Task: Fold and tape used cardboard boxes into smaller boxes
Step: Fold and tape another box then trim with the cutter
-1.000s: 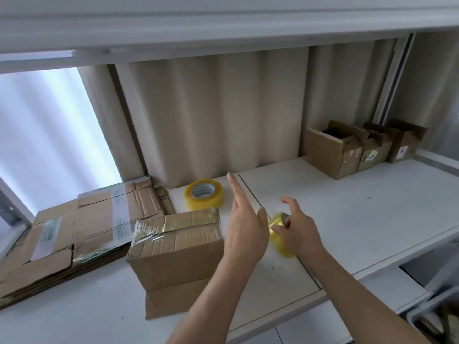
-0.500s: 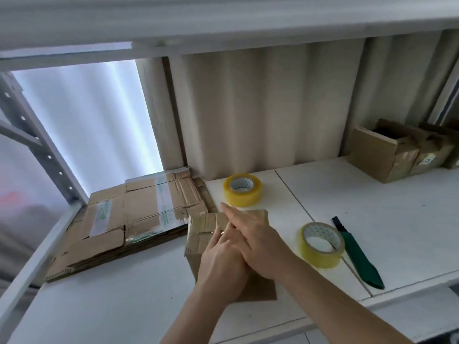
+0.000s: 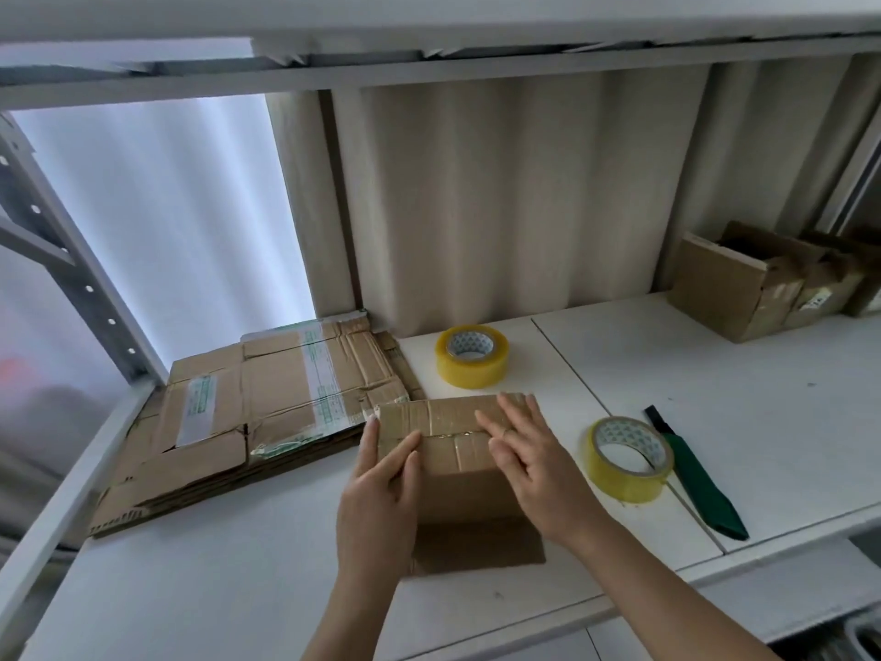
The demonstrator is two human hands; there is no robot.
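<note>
Both hands, L (image 3: 376,489) & R (image 3: 534,460), flat on taped box (image 3: 453,436); shelf (image 3: 715,384).

box (image 3: 457,450) centre of shelf (image 3: 190,589) | flattened cartons (image 3: 248,422) left | tape roll (image 3: 471,356) behind | second roll (image 3: 628,459) right

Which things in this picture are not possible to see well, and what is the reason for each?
All in the head view:
- Small cardboard box: its sides under the left hand and right hand are covered.
- Open boxes at far right: cut off by the frame edge; contents in shadow.
- Flattened cardboard stack: label print too small to read.
- Green knife: blade hidden inside its sheath.
</note>
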